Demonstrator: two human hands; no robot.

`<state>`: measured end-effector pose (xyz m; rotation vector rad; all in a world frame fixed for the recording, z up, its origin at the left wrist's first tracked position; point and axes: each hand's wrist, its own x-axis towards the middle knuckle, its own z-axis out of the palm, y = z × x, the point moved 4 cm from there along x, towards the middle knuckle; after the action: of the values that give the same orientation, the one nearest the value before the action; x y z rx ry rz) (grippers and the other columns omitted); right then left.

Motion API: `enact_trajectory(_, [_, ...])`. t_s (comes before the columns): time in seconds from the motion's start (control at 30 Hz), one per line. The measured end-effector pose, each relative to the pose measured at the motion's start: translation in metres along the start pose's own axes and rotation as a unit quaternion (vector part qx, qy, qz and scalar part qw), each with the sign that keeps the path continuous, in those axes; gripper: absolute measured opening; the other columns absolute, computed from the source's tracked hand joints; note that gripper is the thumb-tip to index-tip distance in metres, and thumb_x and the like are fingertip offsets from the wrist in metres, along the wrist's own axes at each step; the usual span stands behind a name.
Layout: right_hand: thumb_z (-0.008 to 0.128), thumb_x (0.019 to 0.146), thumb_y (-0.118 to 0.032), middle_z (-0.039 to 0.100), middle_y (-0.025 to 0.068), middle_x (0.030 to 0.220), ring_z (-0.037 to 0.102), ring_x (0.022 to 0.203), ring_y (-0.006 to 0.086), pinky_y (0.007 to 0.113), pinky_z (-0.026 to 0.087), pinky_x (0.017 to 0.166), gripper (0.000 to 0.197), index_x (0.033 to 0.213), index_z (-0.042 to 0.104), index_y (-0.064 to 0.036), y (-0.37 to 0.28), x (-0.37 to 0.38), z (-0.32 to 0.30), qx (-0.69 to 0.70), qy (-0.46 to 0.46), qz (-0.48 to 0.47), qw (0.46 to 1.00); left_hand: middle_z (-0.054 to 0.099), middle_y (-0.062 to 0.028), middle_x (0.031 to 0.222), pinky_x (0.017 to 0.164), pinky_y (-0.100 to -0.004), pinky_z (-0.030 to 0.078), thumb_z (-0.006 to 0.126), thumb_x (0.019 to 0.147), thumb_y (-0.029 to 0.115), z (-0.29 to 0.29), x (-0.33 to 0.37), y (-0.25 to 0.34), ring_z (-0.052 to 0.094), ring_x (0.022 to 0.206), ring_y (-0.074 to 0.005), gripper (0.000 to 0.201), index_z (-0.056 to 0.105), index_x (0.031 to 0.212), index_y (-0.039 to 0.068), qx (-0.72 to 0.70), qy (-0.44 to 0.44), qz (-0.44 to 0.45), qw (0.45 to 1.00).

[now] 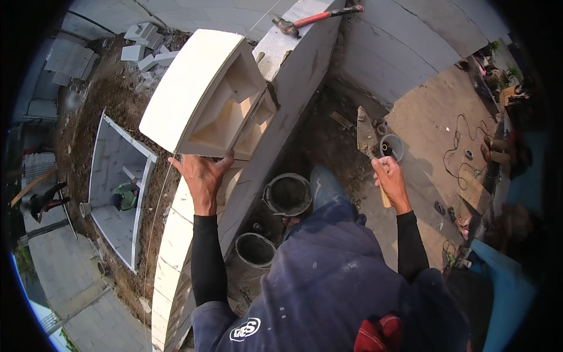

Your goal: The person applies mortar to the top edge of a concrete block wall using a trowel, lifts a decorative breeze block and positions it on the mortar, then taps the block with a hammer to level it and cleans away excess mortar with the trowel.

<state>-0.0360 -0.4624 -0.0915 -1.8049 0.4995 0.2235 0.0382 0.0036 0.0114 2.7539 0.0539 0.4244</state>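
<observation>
My left hand (202,179) grips the near end of a white ventilation block (187,88), its fingers and thumb spread along the lower edge. The block has deep recessed openings on its right face and sits on the wall, over a row of similar pale blocks (176,234). Off to the right, my right hand (392,183) is closed round the wooden handle of a trowel (367,138). Grey mortar coats the trowel's blade, which points away from me. A thin string line runs along the wall's left side, close to my left hand.
A red-handled hammer (319,17) lies on the wall top ahead. Two mortar buckets, one (287,195) beside my leg and another (255,250) nearer, stand below the wall. A small pail (392,146) is behind the trowel. Down left, a person (125,196) is inside a block-walled pit.
</observation>
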Motion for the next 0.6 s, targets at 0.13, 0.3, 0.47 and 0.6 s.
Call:
enact_trajectory(0.13, [0.070, 0.099, -0.037, 0.061, 0.0024, 0.072, 0.055, 0.055, 0.0070, 0.026, 0.046, 0.053, 0.037, 0.100, 0.060, -0.0008, 0.034, -0.017, 0.007, -0.030, -0.080, 0.048, 0.995, 0.065, -0.0163, 0.120, 0.118, -0.0697, 0.019, 0.085, 0.068, 0.030, -0.001, -0.024, 0.013, 0.056, 0.123, -0.0385, 0.059, 0.066, 0.118, 0.004, 0.009, -0.013, 0.016, 1.000])
enact_trajectory(0.3, [0.070, 0.099, -0.034, 0.061, 0.0022, 0.070, 0.056, 0.055, 0.0075, 0.026, 0.046, 0.051, 0.034, 0.097, 0.060, -0.0009, 0.032, 0.061, 0.008, -0.033, -0.129, 0.015, 0.991, 0.070, -0.0169, 0.106, 0.101, -0.0505, 0.044, 0.085, 0.065, 0.026, -0.001, -0.005, 0.024, 0.063, 0.103, -0.0360, 0.048, 0.071, 0.104, 0.001, 0.012, 0.028, -0.026, 0.999])
enact_trajectory(0.47, [0.068, 0.095, -0.031, 0.062, 0.0134, 0.066, 0.063, 0.060, 0.0271, 0.044, 0.049, 0.063, 0.032, 0.095, 0.063, 0.0003, 0.043, 0.111, -0.001, -0.180, -0.131, -0.062, 0.973, 0.074, -0.0142, 0.088, 0.077, -0.0396, 0.055, 0.084, 0.067, 0.024, 0.000, -0.004, 0.021, 0.069, 0.079, -0.0321, 0.042, 0.073, 0.099, -0.001, 0.036, -0.012, -0.070, 0.997])
enact_trajectory(0.6, [0.059, 0.093, -0.020, 0.068, 0.0245, 0.081, 0.068, 0.079, 0.0450, 0.049, 0.051, 0.070, 0.023, 0.099, 0.065, 0.0020, -0.013, 0.112, -0.012, -0.193, -0.200, -0.105, 0.955, 0.076, -0.0140, 0.095, 0.079, -0.0398, 0.056, 0.082, 0.072, 0.029, 0.000, -0.014, 0.020, 0.072, 0.084, -0.0305, 0.044, 0.073, 0.105, 0.002, 0.069, -0.058, -0.125, 0.988])
